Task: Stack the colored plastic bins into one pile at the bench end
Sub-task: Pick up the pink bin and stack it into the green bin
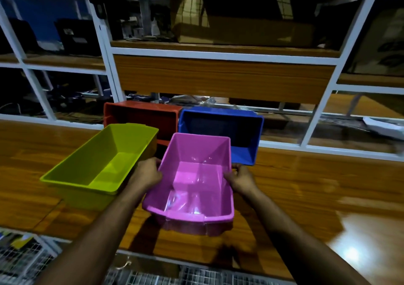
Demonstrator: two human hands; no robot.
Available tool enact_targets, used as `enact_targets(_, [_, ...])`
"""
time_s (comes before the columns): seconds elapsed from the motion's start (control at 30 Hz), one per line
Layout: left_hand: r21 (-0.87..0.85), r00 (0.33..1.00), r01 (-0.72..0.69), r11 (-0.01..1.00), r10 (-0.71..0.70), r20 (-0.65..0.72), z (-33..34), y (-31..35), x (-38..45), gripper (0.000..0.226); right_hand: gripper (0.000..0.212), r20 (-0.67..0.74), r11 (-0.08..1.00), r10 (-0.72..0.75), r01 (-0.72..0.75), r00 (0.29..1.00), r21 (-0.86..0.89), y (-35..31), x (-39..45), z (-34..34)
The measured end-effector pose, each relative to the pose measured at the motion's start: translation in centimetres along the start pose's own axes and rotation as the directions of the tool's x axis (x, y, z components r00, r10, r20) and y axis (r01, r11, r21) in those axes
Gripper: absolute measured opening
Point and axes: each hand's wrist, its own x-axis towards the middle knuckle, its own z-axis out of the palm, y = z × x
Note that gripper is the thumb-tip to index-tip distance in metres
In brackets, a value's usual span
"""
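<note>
The pink bin [192, 179] sits between the two hands, held by its long side rims over the wooden bench [306, 186]. The left hand [147, 174] clasps the left rim about midway along, fingers curled over the edge and pressed against the outer wall, thumb toward the inside. The right hand [240, 178] grips the right rim at about the same place, its fingers pinching the lip. The bin is a rectangular tub of glossy pink plastic with sloped walls and a flat floor that throws back pale glare; a dark shadow lies under its near end, so it seems raised off the bench, though that is hard to confirm. Nothing is inside it. Just to its left stands a yellow-green bin [102, 160], long and narrow, set at an angle and holding nothing. Behind these, a red bin [142, 115] and a blue bin [220, 129] stand side by side against the white-framed shelving [220, 52]; the blue one's near corner lies just beyond the right fingers. Their interiors are dim, and no contents show.
</note>
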Motion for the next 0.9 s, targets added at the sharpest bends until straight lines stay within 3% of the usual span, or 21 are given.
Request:
enact_targets(0.1, [0.036, 1.000, -0.006, 0.999, 0.007, -0.024, 0.3, 0.7, 0.0, 0.042, 0.026, 0.027, 0.989, -0.044, 0.048, 0.999, -0.141, 0.5, 0.4, -2.0])
enact_targets(0.17, [0.079, 0.992, -0.100, 0.992, 0.106, -0.069, 0.3, 1.5, 0.1, 0.046, 0.034, 0.073, 0.956, -0.076, 0.093, 0.994, -0.279, 0.8, 0.9, -3.6])
enact_targets(0.23, [0.135, 0.967, -0.229, 0.964, 0.241, -0.080, 0.8, 2.9, 0.2, 0.046, 0.028, 0.135, 0.918, -0.091, 0.135, 0.987, -0.372, 0.6, 1.1, -5.3])
enact_targets(0.37, [0.191, 0.884, -0.466, 0.864, 0.463, 0.062, 2.9, 6.8, -0.1, 0.049, 0.031, 0.264, 0.854, -0.105, 0.223, 0.959, -0.470, 0.1, 1.5, -7.6])
enact_targets(0.57, [0.270, 0.746, -0.665, 0.697, 0.635, 0.199, 6.5, 11.9, 0.0, 0.046, 0.036, 0.400, 0.803, -0.140, 0.340, 0.906, -0.489, -0.4, 1.4, -8.2])
enact_targets(0.73, [0.299, 0.744, -0.668, 0.682, 0.601, 0.291, 8.2, 13.4, 0.0, 0.037, 0.029, 0.386, 0.789, -0.177, 0.366, 0.905, -0.494, 0.3, 1.5, -7.4])
enact_targets(0.9, [0.356, 0.739, -0.663, 0.659, 0.652, 0.171, 8.9, 12.5, 0.8, 0.042, 0.028, 0.287, 0.814, -0.145, 0.278, 0.947, -0.509, 1.1, 2.1, -7.3])
